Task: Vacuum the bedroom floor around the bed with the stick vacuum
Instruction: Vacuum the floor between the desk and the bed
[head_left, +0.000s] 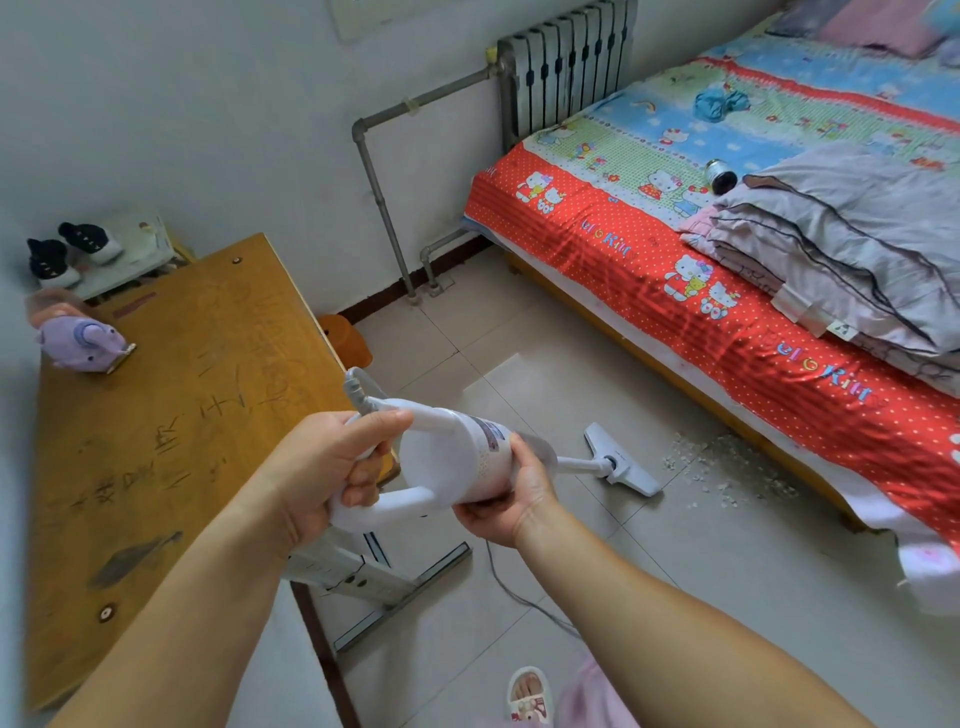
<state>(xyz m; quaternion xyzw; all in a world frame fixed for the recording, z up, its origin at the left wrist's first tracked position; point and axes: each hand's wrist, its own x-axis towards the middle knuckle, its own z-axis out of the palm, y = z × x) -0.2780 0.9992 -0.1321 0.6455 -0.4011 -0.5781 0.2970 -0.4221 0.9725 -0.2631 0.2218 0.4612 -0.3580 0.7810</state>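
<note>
Head view, mid-frame: left hand gripping stick vacuum handle, right hand cupping the body, floor head down beside debris by the bed, cord trailing near feet, probably gonna snag or trip.

Plastic, cloth, wood and tile

The stick vacuum is smooth white plastic with a slight sheen, as is its floor head. The worktop is yellow-brown wood, scratched and scribbled, its finish dull. The floor is pale glazed tile, faintly glossy, with rough crumbly debris scattered on it. The bed wears printed matt cloth; the folded quilt is soft grey fabric. The radiator and pipe are painted metal, worn.
</note>
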